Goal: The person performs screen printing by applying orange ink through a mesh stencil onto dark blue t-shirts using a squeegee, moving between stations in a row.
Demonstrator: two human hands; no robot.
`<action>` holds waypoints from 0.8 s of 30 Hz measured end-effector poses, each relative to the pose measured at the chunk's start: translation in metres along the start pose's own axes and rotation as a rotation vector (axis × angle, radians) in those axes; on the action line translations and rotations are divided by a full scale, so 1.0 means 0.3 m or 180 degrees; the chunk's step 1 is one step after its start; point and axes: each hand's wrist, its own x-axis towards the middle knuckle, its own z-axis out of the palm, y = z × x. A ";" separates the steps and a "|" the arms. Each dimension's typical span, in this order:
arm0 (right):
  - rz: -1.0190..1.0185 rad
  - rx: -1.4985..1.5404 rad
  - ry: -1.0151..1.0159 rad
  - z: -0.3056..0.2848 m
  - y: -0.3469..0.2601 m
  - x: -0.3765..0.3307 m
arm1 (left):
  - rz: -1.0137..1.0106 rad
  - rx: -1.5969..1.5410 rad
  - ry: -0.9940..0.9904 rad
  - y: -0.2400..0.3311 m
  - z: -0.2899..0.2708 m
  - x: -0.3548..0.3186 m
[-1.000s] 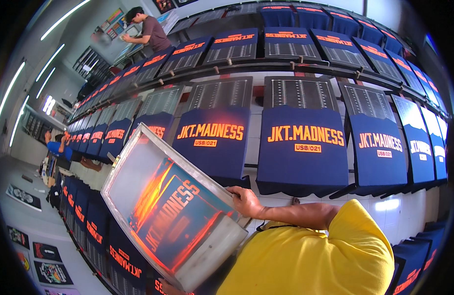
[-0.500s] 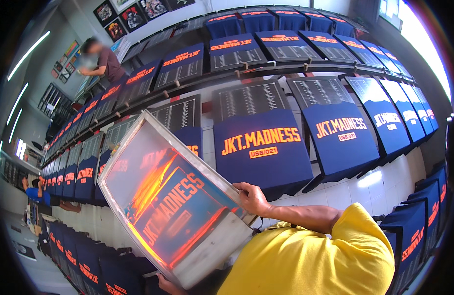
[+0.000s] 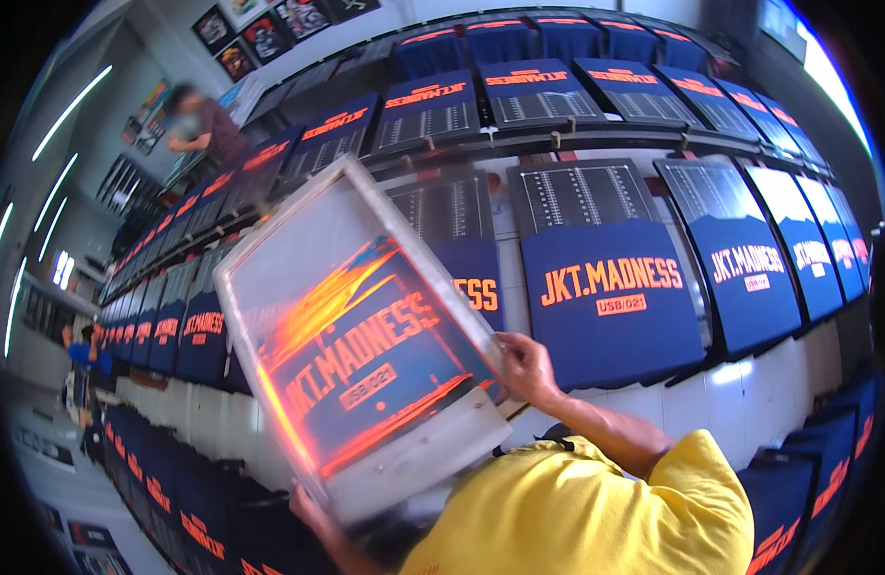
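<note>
A screen-printing frame [image 3: 442, 287] with pale edges is held tilted in front of me, above the row of print boards. Orange ink is smeared across its see-through mesh, and open lettering shows in the stencil. My right hand [image 3: 527, 372] grips the frame's right edge, fingers closed round it. At the lower left corner my left hand [image 3: 313, 513] is closed on the edge, its fingers partly hidden. Just right of the frame, a navy fabric piece [image 3: 605, 345] with orange lettering lies on a black board [image 3: 586, 192]. Another printed navy piece [image 3: 471, 264] is partly covered by the frame.
A second long row of boards with printed navy pieces [image 3: 529, 77] runs behind a rail. More navy pieces [image 3: 174, 489] line the lower left, others [image 3: 826, 460] the lower right. One person [image 3: 208, 129] stands at the back left; another in blue [image 3: 88, 353] is farther left.
The frame has risen and turned slightly, with both hands still on it. The boards have shifted right in view, so I have moved left along the row.
</note>
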 end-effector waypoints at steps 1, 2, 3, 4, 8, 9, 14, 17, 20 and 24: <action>-0.0106 -0.0200 0.0028 -0.089 0.045 0.029 | 0.0042 -0.0017 0.0073 -0.013 0.066 -0.053; -0.0162 -0.0139 0.0043 -0.171 0.051 0.036 | 0.0060 0.0012 0.0321 0.028 0.139 -0.165; -0.0204 -0.0073 0.0056 -0.258 0.056 0.041 | 0.0197 0.0594 0.0335 0.023 0.177 -0.249; -0.0055 0.0027 -0.0020 -0.343 0.019 0.041 | 0.0229 0.0481 0.0227 -0.089 0.120 -0.212; -0.0089 -0.0114 0.0341 -0.751 0.115 0.077 | -0.0195 0.1051 -0.0121 -0.012 0.475 -0.460; -0.0184 -0.0246 0.0419 -0.829 0.130 0.075 | -0.0077 0.0548 -0.0416 -0.067 0.496 -0.486; -0.0206 -0.0290 0.0939 -1.157 0.176 0.009 | 0.0167 0.0396 -0.0778 -0.067 0.755 -0.684; 0.0218 -0.0093 0.1019 -1.297 0.204 -0.063 | 0.0297 0.0475 -0.1160 -0.056 0.834 -0.761; 0.0017 -0.0318 0.1323 -1.396 0.236 -0.131 | 0.0420 0.0493 -0.1473 -0.133 0.908 -0.773; 0.0148 -0.0095 0.1615 -1.473 0.262 -0.215 | 0.0299 0.0484 -0.1692 -0.205 0.988 -0.814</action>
